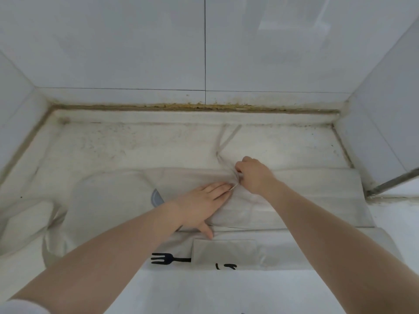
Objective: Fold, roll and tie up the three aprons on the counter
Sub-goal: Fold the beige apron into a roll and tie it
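Fingers of the left hand [200, 203] lie flat, pressing the folded apron [294, 200]; right hand [255, 174] fingers curl, apparently pinching its strap [226, 141].

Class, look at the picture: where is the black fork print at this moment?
In the head view, the black fork print sits low and slightly left of centre on the near apron, between the forearms, below the flat left hand.

We see a pale grey apron [306, 200] folded into a long flat band across the counter, its strap [226, 141] trailing toward the wall, atop another apron [226, 252] printed with a black fork.
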The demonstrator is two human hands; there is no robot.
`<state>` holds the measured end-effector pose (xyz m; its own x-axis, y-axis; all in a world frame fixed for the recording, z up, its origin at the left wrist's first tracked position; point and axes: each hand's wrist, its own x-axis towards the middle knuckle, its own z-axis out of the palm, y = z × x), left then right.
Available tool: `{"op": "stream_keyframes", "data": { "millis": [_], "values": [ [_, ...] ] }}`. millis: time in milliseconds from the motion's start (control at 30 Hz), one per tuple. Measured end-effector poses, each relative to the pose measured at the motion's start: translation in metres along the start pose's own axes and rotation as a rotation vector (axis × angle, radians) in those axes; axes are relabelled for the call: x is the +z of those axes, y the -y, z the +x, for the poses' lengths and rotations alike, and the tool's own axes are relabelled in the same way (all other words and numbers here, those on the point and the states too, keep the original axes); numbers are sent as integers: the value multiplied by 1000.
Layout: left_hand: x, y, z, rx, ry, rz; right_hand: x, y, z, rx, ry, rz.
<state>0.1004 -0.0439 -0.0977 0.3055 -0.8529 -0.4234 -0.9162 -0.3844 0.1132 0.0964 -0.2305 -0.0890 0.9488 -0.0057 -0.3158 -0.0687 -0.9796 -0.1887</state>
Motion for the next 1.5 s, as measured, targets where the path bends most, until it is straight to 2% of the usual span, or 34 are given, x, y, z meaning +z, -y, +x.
{"op": "stream_keyframes", "data": {
  "millis": [167, 300, 400, 500, 600, 700, 867, 967, 1200, 1367, 1500],
  "values": [
    [-1, -8, -21, -113, -160, 219, -2, -2, -27, -98, -75, -55],
    [6, -16, -29, -207, -218, 353, 3, 9, -58, -199, 54, -175],
    [5, -30, -36, -240, -190, 346, 4, 18, -85, -313, 236, -264],
    [10, -36, -36, -306, -200, 201, 12, 22, -94, -372, 246, -345],
    [18, -41, -35, -377, -240, 39, 23, 19, -94, -299, 210, -198],
    [35, -41, -40, -530, -140, -120, 29, 23, -94, -217, 165, -60],
    [57, -26, -48, -576, -134, -256, 40, 34, -88, -97, 186, -171],
    [59, -9, -57, -585, -103, -235, 35, 33, -78, -71, 167, -196],
    [65, 31, -83, -837, -99, -343, 26, 49, -59, 44, 56, -235],
    [72, 55, -96, -1115, -182, -436, 28, 72, -50, 83, 99, -250],
    [74, 68, -107, -1176, -163, -478, 24, 76, -47, 140, 111, -224]
  ]
}}
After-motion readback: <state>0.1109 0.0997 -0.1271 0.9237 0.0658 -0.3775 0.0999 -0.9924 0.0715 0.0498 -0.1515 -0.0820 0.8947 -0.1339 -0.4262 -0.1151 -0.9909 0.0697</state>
